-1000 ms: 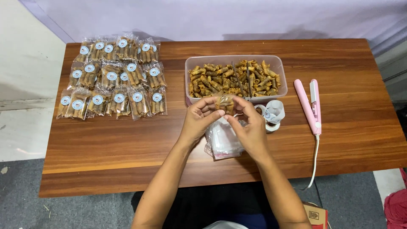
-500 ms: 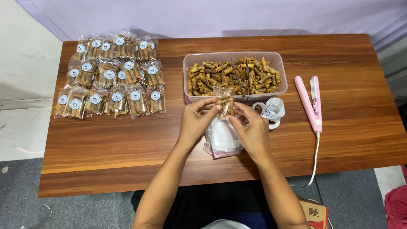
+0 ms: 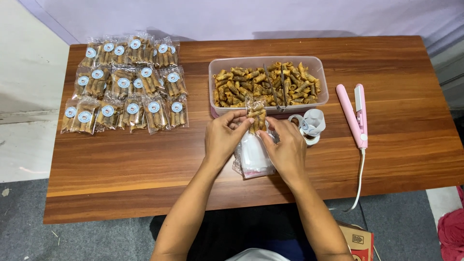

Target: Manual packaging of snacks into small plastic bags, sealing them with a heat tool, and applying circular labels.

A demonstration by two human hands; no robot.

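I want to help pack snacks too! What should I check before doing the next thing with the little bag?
1. Both hands on the bag: ok. The left hand and right hand pinch the small clear bag at its top.
2. Rolls inside the bag: ok, some brown rolls show through it; how many, cannot tell.
3. Bag top closed: cannot tell, the fingers hide it.
4. Pink sealer within reach: ok, it lies on the table to the right; whether it is switched on, cannot tell.
5. Sticker roll nearby: ok, beside the right hand.
6. Spare empty bags: ok, a pile lies under the hands.
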